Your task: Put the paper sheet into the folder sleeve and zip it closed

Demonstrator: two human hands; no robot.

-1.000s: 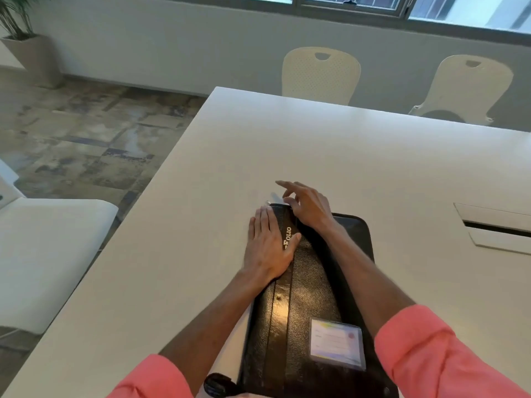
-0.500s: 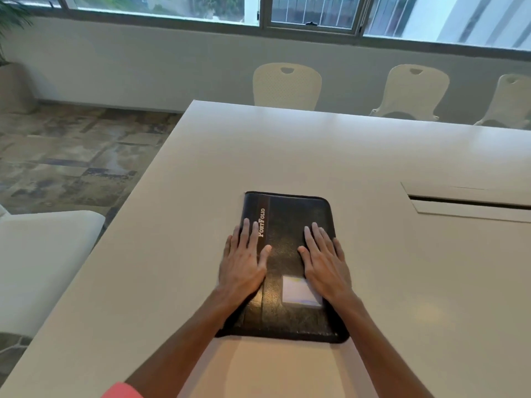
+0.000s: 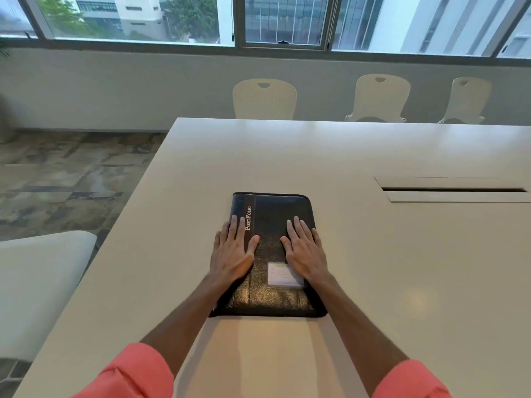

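Observation:
A black zipped portfolio folder (image 3: 271, 208) with the word "PortFolio" down its left strip lies flat and closed on the white table (image 3: 287, 156). A small clear card pocket (image 3: 283, 274) sits on its cover. My left hand (image 3: 232, 251) rests palm down on the folder's left side, fingers spread flat. My right hand (image 3: 304, 248) rests palm down on the right side, partly covering the card pocket. Neither hand grips anything. No paper sheet shows.
A cable slot with a flap (image 3: 454, 191) is cut into the table at the right. Three cream chairs (image 3: 264, 99) stand along the far edge under the windows. A white seat (image 3: 37, 282) stands at the left beside the table.
One second ago both hands worked at the folder's far left corner, close to me. The folder now lies farther out and square, with both hands flat on its cover.

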